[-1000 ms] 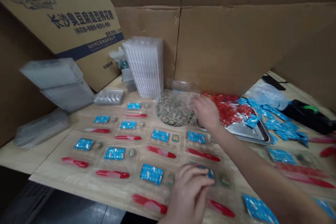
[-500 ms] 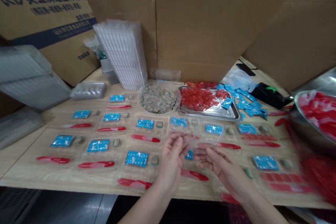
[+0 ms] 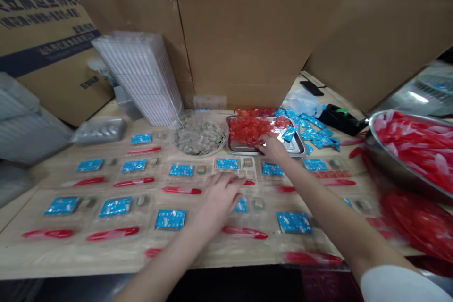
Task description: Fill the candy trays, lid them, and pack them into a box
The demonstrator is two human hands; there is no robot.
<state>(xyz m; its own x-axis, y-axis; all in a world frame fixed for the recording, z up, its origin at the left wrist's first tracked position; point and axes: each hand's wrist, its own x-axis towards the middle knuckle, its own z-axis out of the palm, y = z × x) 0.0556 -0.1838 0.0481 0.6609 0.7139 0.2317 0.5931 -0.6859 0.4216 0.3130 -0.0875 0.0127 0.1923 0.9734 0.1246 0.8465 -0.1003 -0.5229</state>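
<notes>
My right hand point(image 3: 272, 149) reaches to the front edge of a metal tray point(image 3: 300, 147). Its fingertips are pinched at the heap of small red wrapped pieces point(image 3: 251, 128) lying there. Nearer me, my left hand point(image 3: 220, 194) hovers over the clear plastic trays, its fingers bent together; whatever they hold is hidden. Just past its fingertips lies a clear compartment tray point(image 3: 254, 170) with a blue packet point(image 3: 227, 163), a small greenish-brown block point(image 3: 248, 162) and a partly covered red item. Below the left hand shows a red plastic utensil-like piece point(image 3: 245, 232).
Several similarly filled trays cover the table. A round tub of small wrapped blocks point(image 3: 201, 137) stands behind them. Stacked clear trays point(image 3: 139, 78) rise at back left; blue packets point(image 3: 314, 130) lie right. A metal bowl point(image 3: 375, 151) of red pieces stands far right, cardboard point(image 3: 247, 47) behind.
My right hand has moved from near the left hand out to the red heap on the metal tray. My left hand stays over the trays, turned palm down. The view has shifted right.
</notes>
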